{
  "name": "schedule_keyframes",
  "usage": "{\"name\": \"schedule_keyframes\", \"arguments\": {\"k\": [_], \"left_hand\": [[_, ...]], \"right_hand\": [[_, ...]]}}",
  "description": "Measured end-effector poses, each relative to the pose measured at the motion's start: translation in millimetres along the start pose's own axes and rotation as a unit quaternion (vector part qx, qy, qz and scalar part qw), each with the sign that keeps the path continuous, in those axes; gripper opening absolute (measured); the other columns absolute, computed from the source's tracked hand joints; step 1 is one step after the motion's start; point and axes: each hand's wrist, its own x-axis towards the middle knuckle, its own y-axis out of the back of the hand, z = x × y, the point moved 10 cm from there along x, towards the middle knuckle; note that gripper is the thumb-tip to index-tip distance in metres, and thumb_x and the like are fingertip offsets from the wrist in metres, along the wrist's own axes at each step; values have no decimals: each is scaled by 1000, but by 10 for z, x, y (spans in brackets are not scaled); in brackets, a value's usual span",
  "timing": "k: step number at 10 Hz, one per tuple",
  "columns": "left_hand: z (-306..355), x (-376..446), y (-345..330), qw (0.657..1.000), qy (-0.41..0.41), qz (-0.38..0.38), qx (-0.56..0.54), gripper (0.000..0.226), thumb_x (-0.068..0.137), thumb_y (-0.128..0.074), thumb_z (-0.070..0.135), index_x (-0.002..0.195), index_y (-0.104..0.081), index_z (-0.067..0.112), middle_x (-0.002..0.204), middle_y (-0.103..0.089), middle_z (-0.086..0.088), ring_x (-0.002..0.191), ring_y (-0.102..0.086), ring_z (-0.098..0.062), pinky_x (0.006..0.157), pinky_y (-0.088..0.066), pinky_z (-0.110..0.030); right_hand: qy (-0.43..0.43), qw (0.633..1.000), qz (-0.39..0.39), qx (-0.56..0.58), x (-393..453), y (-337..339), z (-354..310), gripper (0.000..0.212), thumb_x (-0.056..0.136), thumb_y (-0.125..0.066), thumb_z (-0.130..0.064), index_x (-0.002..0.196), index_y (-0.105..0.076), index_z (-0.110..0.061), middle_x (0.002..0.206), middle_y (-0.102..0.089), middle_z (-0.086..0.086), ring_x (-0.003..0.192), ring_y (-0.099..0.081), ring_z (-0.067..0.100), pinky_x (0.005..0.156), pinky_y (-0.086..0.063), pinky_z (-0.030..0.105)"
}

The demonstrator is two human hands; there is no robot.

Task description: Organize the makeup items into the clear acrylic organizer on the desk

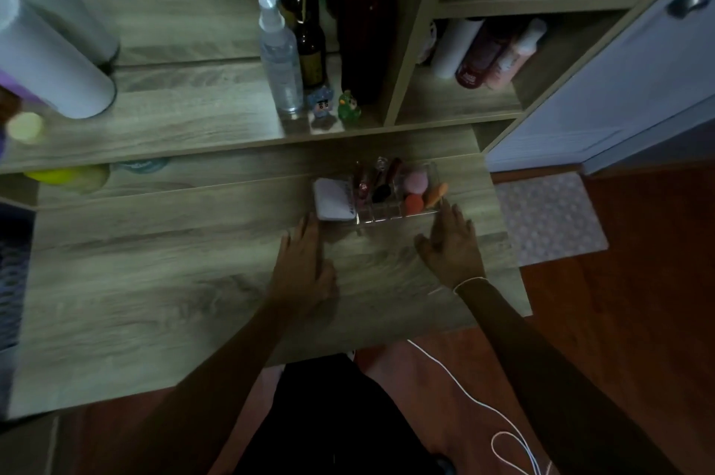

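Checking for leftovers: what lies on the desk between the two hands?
Bare wood between left hand and right hand in the head view.

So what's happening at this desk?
A person is tidying makeup into a clear organizer on the desk. It already holds sponges and a brush, with a white palette at its left end. Both hands, left and right, lie open and empty on the desk just before it.
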Motion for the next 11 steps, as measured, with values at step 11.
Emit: {"name": "schedule_keyframes", "arguments": {"k": [11], "left_hand": [[-23,-72,-414,994,9,17,109,59,100,-30,33,147,-8,5,158,-10,-17,146,-6,-25,119,-6,-41]], "right_hand": [[-19,991,115,-72,-413,-277,174,52,99,-40,-19,143,-24,5,150,-30,27,141,-27,38,117,-20,50]]}}
